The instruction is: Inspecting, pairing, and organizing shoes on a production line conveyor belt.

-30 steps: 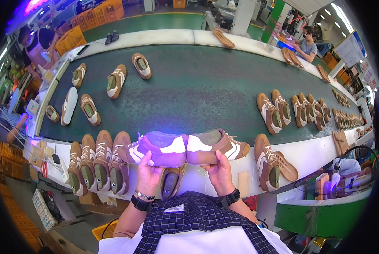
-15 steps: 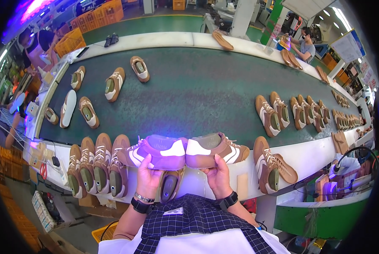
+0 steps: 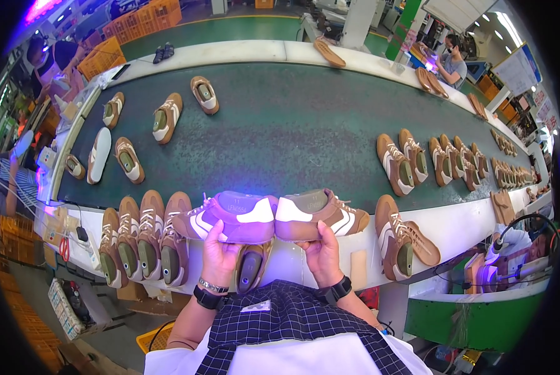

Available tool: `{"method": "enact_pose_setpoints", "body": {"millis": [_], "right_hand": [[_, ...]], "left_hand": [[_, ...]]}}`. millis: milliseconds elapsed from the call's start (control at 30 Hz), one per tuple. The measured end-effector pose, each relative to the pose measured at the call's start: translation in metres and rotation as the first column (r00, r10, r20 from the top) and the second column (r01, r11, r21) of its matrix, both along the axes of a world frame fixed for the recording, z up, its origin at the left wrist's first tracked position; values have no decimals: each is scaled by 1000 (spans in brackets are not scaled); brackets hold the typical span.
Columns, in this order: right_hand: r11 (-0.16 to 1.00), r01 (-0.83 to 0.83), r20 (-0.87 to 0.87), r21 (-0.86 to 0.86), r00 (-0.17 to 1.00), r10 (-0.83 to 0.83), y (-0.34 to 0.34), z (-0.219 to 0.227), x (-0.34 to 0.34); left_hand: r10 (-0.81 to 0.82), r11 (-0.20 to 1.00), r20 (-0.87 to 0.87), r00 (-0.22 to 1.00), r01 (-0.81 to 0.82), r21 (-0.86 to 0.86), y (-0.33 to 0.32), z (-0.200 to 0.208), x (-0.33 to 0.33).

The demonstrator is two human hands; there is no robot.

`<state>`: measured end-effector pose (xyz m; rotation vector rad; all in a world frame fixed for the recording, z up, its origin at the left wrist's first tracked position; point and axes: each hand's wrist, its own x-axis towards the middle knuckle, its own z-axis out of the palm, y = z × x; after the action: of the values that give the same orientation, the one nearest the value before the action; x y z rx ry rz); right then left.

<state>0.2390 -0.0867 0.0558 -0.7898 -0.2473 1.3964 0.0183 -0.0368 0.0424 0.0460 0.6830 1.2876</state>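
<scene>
Meanwhile the left hand [image 3: 219, 253] grasps a brown sneaker [image 3: 227, 217] from below, fingers curled round its sole, and the right hand [image 3: 322, 250] grasps its partner [image 3: 320, 214] the same way. Both shoes are raised just above the near white desk edge [image 3: 461, 228], heel against heel, toes pointing outward, their sides turned up toward the camera. Violet light washes the left shoe and its pale heel patch.

Compared with half a second ago almost nothing has shifted: the pair sits at the same height and angle, heels touching as before, so this reads as a steady look at the two heels side by side, not a pick-up or a put-down.

Under the hands another shoe [image 3: 250, 267] stands on the desk. Left of it a row of four brown sneakers [image 3: 139, 237] stands close together; to the right lies one more pair [image 3: 405, 240]. Beyond, the dark green conveyor belt [image 3: 292, 131] carries scattered shoes, and a long line [image 3: 455, 164] runs off to the far right
</scene>
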Motion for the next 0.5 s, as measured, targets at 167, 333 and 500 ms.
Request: {"method": "enact_pose_setpoints", "body": {"millis": [167, 333, 500], "right_hand": [[1000, 24, -11, -19, 1000, -24, 0, -2, -2], [1000, -2, -6, -7, 1000, 2, 0, -4, -1], [999, 15, -5, -30, 1000, -15, 0, -6, -1]], "left_hand": [[6, 1000, -5, 1000, -6, -7, 0, 3, 1], [-6, 1000, 1, 1000, 6, 16, -1, 3, 1], [-3, 1000, -17, 1000, 4, 22, -1, 2, 2]]}}
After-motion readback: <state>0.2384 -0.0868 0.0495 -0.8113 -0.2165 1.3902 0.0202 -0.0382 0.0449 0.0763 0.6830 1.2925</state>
